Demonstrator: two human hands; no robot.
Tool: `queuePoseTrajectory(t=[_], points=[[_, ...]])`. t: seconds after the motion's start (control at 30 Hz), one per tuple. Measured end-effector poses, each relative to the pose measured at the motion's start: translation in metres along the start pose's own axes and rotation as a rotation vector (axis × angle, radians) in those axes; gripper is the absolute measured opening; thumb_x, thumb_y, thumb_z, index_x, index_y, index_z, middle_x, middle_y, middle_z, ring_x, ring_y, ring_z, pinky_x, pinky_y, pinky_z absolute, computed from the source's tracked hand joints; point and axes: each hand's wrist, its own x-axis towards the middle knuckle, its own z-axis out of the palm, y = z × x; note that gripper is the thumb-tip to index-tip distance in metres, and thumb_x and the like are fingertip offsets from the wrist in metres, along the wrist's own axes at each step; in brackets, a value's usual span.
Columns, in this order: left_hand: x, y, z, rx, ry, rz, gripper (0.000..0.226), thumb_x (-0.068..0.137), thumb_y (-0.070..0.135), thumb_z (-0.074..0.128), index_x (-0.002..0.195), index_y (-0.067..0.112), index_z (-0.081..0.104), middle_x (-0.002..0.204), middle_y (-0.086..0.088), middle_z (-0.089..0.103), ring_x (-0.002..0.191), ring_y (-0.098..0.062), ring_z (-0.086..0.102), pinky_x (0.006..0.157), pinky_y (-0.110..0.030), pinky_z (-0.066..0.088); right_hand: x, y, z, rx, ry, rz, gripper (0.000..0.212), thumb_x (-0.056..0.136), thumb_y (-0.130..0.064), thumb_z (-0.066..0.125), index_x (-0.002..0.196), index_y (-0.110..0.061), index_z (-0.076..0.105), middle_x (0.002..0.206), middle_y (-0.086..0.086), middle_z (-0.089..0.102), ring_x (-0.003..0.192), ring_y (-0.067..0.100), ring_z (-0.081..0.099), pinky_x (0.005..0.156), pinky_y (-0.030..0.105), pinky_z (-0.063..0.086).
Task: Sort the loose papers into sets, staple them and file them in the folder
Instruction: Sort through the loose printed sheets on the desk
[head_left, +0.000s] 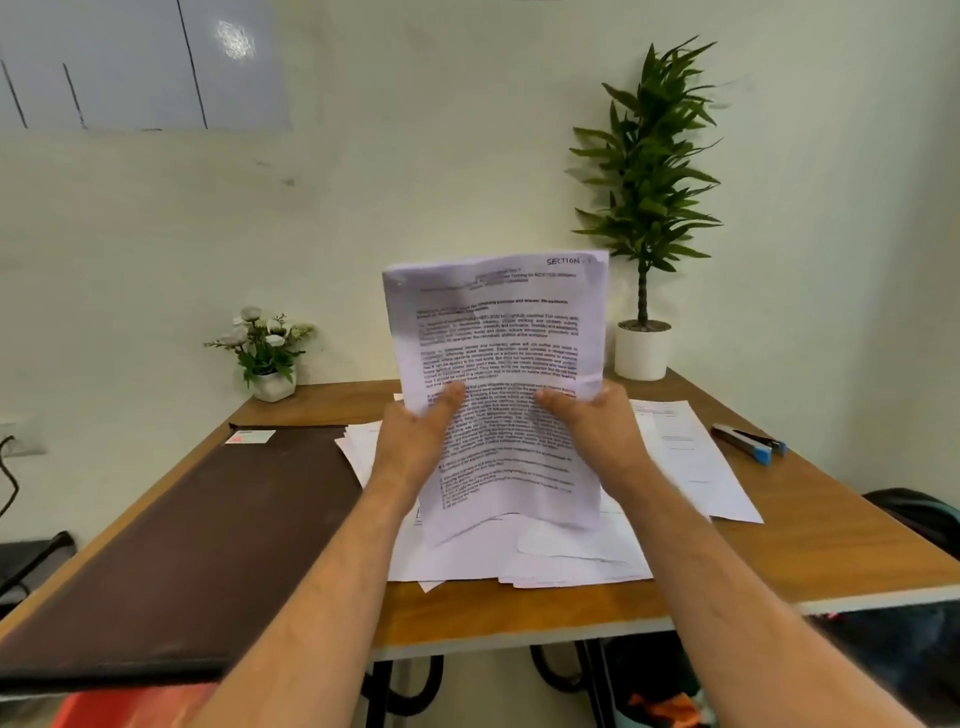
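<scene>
Left hand (415, 436) and right hand (592, 431) grip a printed paper set (498, 364) upright above loose sheets (571, 561); square edges before reaching stapler (748, 443); folder (208, 519) lies left

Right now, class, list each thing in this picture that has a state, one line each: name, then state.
Folder: closed, flat on the desk.
Stapler: lying untouched, right of the papers.
Held papers: upright, gripped by both hands.
Loose papers: spread on the desk.
Left hand: gripping.
Right hand: gripping.
</scene>
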Motion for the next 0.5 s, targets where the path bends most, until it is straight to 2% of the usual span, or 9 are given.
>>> queuePoseTrajectory(t=[0.1,0.17,0.23,0.3,0.33,0.4,0.5], points=[[0.002,0.016,0.007,-0.002,0.139,0.128,0.031,0.086,0.052,0.074,0.075,0.024,0.067,0.076,-0.002,0.064,0.071,-0.017,0.059,0.07,-0.034,0.05,0.008,-0.015,0.004,0.011,0.05,-0.072,0.024,0.085,-0.014,0.077,0.109,-0.018,0.075,0.102,-0.004,0.077,0.093,0.012,0.073,0.089,0.037,0.059],[0.003,0.021,0.011,-0.07,0.148,0.173,0.024,0.086,0.045,0.076,0.068,0.03,0.073,0.074,0.004,0.07,0.073,-0.017,0.066,0.072,-0.035,0.056,0.012,-0.016,0.006,-0.004,0.105,-0.105,0.022,0.084,-0.016,0.079,0.105,-0.022,0.074,0.099,-0.006,0.077,0.091,0.012,0.073,0.084,0.032,0.058],[-0.004,0.007,0.015,-0.057,0.069,0.123,0.014,0.086,0.044,0.077,0.084,0.03,0.077,0.086,0.008,0.075,0.084,-0.014,0.07,0.079,-0.035,0.058,0.008,-0.002,0.006,-0.063,0.133,-0.059,0.021,0.082,-0.017,0.08,0.1,-0.024,0.073,0.098,-0.007,0.076,0.092,0.013,0.072,0.082,0.032,0.057],[-0.015,-0.021,0.019,-0.009,0.026,0.033,0.023,0.089,0.041,0.074,0.109,0.028,0.074,0.101,0.009,0.077,0.096,-0.015,0.073,0.086,-0.038,0.06,-0.002,0.022,0.006,-0.095,0.097,0.083,0.022,0.083,-0.014,0.079,0.101,-0.021,0.07,0.1,-0.002,0.074,0.093,0.018,0.071,0.076,0.029,0.057],[-0.018,-0.033,0.02,-0.009,0.033,0.004,0.026,0.091,0.038,0.072,0.115,0.028,0.072,0.103,0.01,0.076,0.1,-0.016,0.072,0.085,-0.035,0.061,-0.008,0.031,0.004,-0.099,0.083,0.136,0.021,0.083,-0.013,0.078,0.101,-0.021,0.069,0.1,0.0,0.073,0.091,0.019,0.07,0.07,0.026,0.055],[-0.021,-0.034,0.021,-0.039,0.061,0.01,0.024,0.094,0.034,0.07,0.117,0.027,0.071,0.1,0.015,0.075,0.099,-0.013,0.072,0.075,-0.021,0.059,-0.01,0.036,0.002,-0.083,0.093,0.148,0.02,0.083,-0.013,0.078,0.098,-0.021,0.067,0.097,-0.001,0.071,0.085,0.015,0.069,0.064,0.022,0.053],[-0.014,-0.015,0.021,-0.09,0.086,0.067,0.019,0.094,0.026,0.07,0.113,0.02,0.072,0.088,0.018,0.075,0.083,0.0,0.073,0.062,-0.012,0.053,-0.003,0.027,0.0,-0.071,0.121,0.072,0.021,0.081,-0.015,0.08,0.1,-0.019,0.072,0.097,-0.002,0.075,0.087,0.018,0.072,0.072,0.031,0.059]])
